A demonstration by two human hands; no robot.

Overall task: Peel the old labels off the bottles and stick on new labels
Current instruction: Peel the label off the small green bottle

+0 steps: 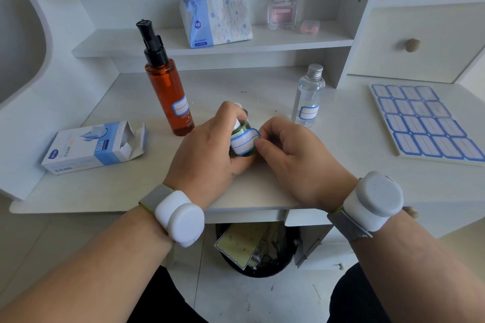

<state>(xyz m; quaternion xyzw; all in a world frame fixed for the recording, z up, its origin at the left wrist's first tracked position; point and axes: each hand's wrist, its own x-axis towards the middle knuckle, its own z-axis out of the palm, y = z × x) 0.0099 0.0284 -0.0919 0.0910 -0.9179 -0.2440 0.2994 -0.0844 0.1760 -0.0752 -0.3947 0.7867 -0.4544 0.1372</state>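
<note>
Desk (262,191): matt white laminate, smooth. Amber pump bottle (168,92): glossy translucent plastic, black plastic pump. Clear bottle (308,94): transparent, ribbed metal cap. Label sheet (425,123): glossy paper. Box (89,147): matt cardboard. Perfume bottle (283,8): glass.

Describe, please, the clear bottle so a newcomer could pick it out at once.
On the white desk, look right of the hands, just below the shelf. The clear bottle stands upright there; unlike the taller amber pump bottle, it has a silver screw cap.
</note>
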